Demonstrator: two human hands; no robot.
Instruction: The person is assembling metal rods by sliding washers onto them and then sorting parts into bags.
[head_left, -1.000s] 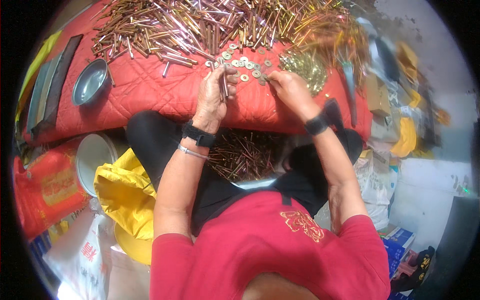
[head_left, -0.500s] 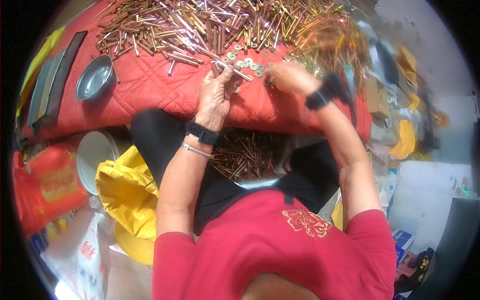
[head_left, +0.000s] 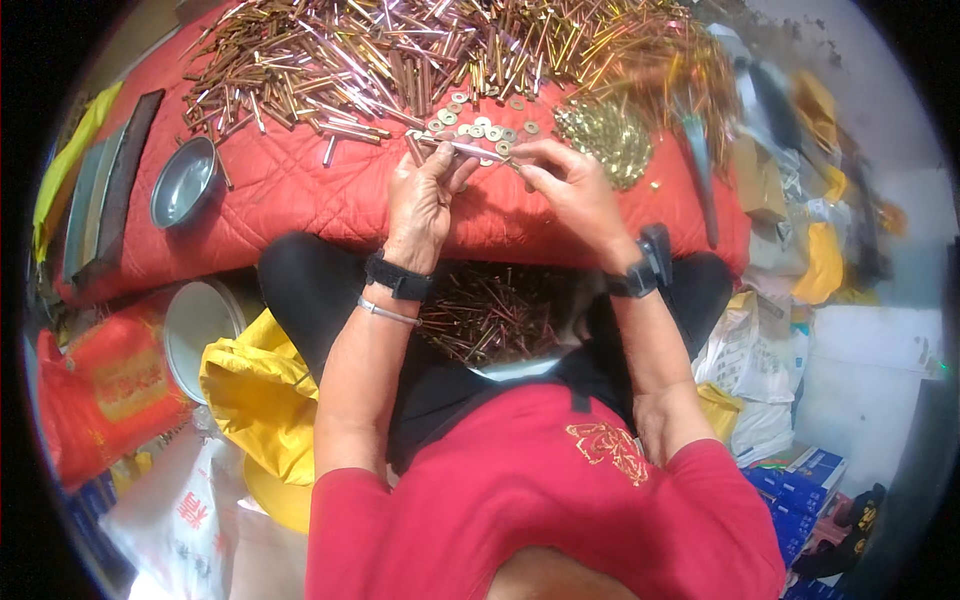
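Observation:
My left hand (head_left: 422, 190) is closed around a slim, shiny metal rod (head_left: 476, 151) that points to the right, held just above the front of the red quilted cover (head_left: 330, 215). The thumb and forefinger of my right hand (head_left: 570, 188) pinch at the rod's right end. Something small sits between those fingertips, too small to make out. Right beyond both hands lie several flat round washers (head_left: 484, 131). Farther back spreads a big heap of loose metal rods (head_left: 350, 70), coppery to gold. A pile of small gold pieces (head_left: 605, 140) lies beyond my right hand.
A grey metal bowl (head_left: 186, 182) stands at the left on the cover. Between my legs, a container holds many rods with small ends (head_left: 487, 312). Yellow cloth (head_left: 258, 385) and a red bag (head_left: 110, 390) are at lower left; blue boxes (head_left: 800, 490) sit lower right.
My right hand has come leftward from beside the gold pile to the rod's end, its fingers now pinching there. The left hand, still holding the rod, has shifted slightly left.

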